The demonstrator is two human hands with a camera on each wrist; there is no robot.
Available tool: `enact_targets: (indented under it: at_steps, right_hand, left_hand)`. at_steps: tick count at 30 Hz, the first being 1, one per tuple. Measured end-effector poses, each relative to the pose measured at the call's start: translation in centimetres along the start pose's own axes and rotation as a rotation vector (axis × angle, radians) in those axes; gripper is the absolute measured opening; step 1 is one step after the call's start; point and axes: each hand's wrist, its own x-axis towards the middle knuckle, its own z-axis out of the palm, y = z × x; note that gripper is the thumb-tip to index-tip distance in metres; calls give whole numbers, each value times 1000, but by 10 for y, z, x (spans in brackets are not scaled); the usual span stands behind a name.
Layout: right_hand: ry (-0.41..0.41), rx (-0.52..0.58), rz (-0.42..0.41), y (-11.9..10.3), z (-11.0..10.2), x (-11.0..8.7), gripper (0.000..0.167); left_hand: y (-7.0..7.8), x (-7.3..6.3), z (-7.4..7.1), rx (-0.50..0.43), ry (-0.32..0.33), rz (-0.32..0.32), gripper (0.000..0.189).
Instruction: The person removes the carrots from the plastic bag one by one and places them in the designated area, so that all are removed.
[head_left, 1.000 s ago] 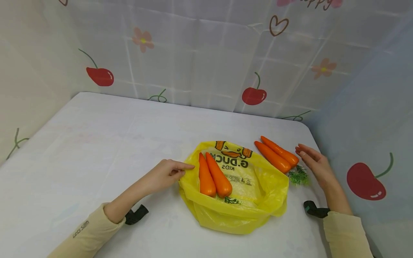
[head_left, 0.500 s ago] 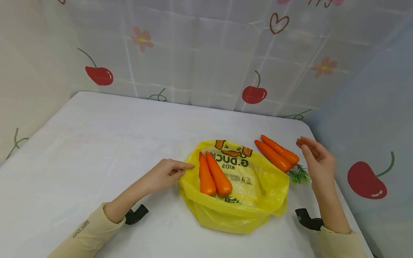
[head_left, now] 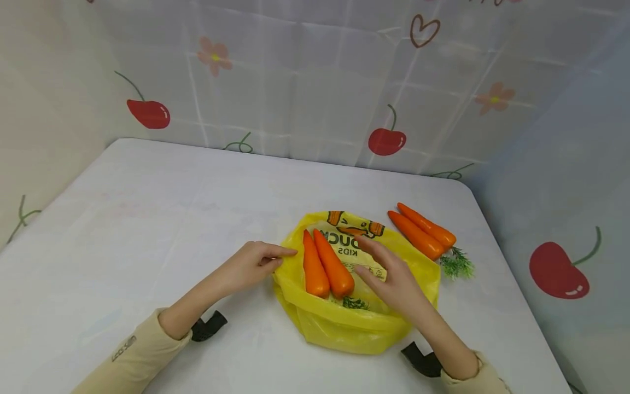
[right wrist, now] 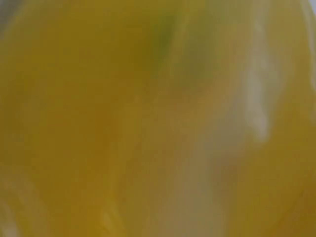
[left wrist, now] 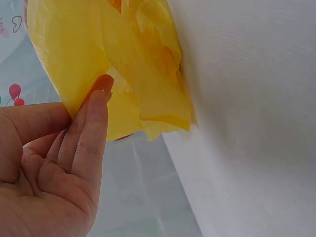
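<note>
A yellow plastic bag (head_left: 344, 332) with a duck print lies with its mouth spread wide. My left hand (head_left: 250, 266) pinches the left side of its rim; in the left wrist view the thumb and fingers (left wrist: 94, 118) hold the thin plastic. Inside the bag, two orange carrots (head_left: 336, 268) lie side by side, with some green leaves (head_left: 355, 303) below them. Over the right part of the opening hovers my right hand (head_left: 396, 282), thumb and fingers apart, holding nothing. The right wrist view is filled by blurred yellow plastic.
Behind the bag's right side, two more carrots (head_left: 417, 236) with green tops (head_left: 456, 264) lie on the white table (head_left: 162, 208). Curtains printed with cherries (head_left: 387, 141) surround the table at the back and sides.
My right hand has moved left from beside the outer carrots to above the bag's opening. The left hand keeps its hold on the rim, and the carrots have not moved.
</note>
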Motion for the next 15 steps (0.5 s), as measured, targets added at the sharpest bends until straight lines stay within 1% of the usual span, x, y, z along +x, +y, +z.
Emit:
enact_targets:
  at_steps: [2,4,9,12,15]
  right_hand:
    - [-50,-33,11,3,9,0,54]
    - [-72,-48,24,6,15,0,56]
    - [-105,-20,30,11,23,1,56]
    - [-137,9,76,12,25,2,57]
    - [-197,-3,135,13,27,0,63]
  left_hand:
    - [-1,0,0,-6,-1,6,31]
    - [-2,1,-1,-9,-4,15,31]
    - [-2,2,-2,1,2,20,31]
    - [-2,2,-1,1,1,21,31]
    - [-3,1,0,-12,-12,13,31]
